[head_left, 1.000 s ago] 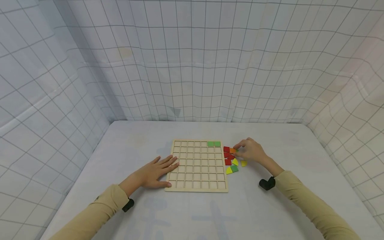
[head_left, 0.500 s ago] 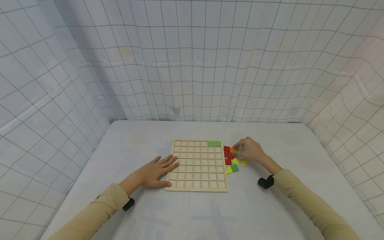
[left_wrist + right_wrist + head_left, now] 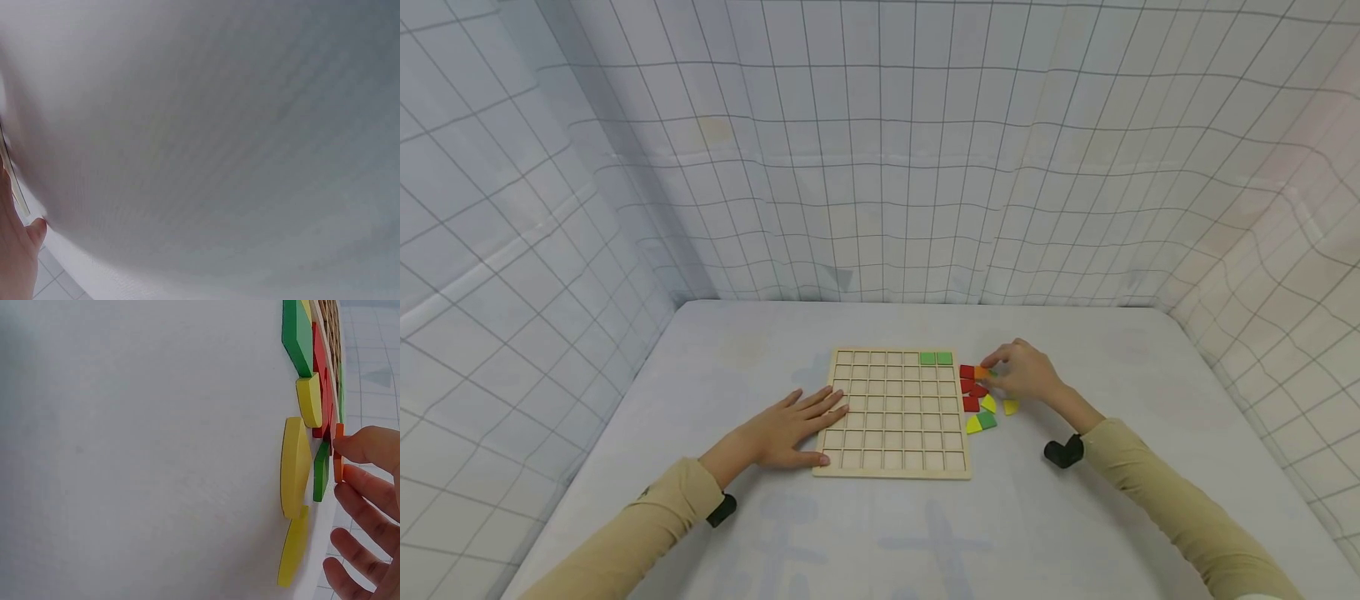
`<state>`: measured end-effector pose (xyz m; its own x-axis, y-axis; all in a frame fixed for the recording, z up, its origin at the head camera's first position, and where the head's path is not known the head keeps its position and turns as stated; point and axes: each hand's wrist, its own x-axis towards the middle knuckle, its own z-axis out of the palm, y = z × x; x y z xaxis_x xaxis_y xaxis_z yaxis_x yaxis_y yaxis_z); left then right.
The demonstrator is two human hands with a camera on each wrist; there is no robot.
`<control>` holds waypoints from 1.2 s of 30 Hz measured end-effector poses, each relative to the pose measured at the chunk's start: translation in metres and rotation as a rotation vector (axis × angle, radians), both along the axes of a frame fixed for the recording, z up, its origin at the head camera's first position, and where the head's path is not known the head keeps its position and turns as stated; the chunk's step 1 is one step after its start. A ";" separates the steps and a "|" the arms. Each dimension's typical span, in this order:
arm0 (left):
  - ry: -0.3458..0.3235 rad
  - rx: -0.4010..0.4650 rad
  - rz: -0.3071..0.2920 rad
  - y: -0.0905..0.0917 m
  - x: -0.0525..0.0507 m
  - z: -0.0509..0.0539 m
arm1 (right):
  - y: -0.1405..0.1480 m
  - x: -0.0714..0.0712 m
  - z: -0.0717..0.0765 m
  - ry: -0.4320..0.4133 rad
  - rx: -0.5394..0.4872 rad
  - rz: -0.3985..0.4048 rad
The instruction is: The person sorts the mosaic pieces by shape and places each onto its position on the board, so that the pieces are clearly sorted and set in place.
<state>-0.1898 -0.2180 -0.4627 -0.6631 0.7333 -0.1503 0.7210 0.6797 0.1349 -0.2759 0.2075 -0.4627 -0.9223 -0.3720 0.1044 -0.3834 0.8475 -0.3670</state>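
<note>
In the head view my left hand (image 3: 782,433) lies flat with spread fingers over the left edge of a pale wooden grid board (image 3: 892,405). Thumb and forefinger of my right hand (image 3: 1028,373) pinch an orange tile (image 3: 339,469), seen edge-on in the right wrist view. Close below it is a green tile (image 3: 321,475). Several red pieces (image 3: 971,404) lie along the board's right edge. Yellow rounded pieces (image 3: 988,405) and another green tile (image 3: 987,421) are near them. Two green squares (image 3: 928,358) fill the board's top right cells. The left wrist view catches only part of the left hand.
A white cloth-covered table (image 3: 880,533) extends around the board. Checked white curtains (image 3: 880,167) enclose it at the back and both sides. A black wrist camera (image 3: 1064,452) hangs under the right forearm, and another black camera (image 3: 721,510) under the left.
</note>
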 end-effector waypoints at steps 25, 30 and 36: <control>0.005 0.001 -0.002 0.001 0.001 0.001 | -0.024 -0.009 0.011 -0.010 -0.060 0.007; 0.009 0.003 0.000 0.000 0.000 0.000 | -0.030 -0.012 0.012 -0.016 -0.057 0.011; 0.014 0.010 0.000 0.000 0.000 -0.003 | -0.037 -0.015 0.011 0.003 -0.074 0.040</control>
<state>-0.1899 -0.2182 -0.4655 -0.6649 0.7349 -0.1338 0.7231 0.6782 0.1312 -0.2906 0.1702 -0.4514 -0.9064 -0.4001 0.1357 -0.4179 0.8021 -0.4266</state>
